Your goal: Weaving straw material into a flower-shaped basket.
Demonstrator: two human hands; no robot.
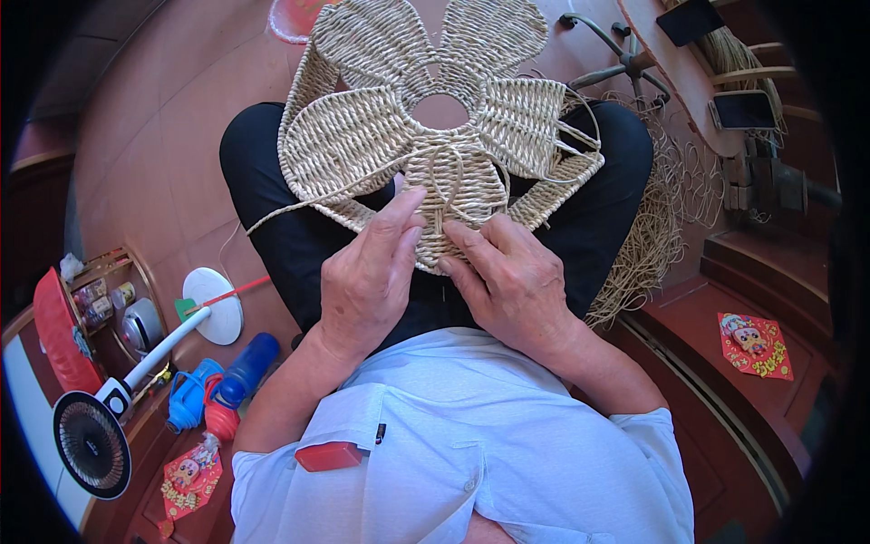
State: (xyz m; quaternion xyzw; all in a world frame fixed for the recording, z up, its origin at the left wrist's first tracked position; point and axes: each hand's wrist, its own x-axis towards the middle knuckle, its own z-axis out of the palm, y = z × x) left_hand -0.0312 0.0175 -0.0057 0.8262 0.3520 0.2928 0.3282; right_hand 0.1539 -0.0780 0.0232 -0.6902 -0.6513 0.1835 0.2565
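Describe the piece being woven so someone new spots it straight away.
Start at the dark trousers in the upper middle of the picture. Spread over them, with the left hand and right hand at its near side, is the straw-coloured woven piece. Five broad petals around a round central hole set it apart from the loose tangle of cord to its right.
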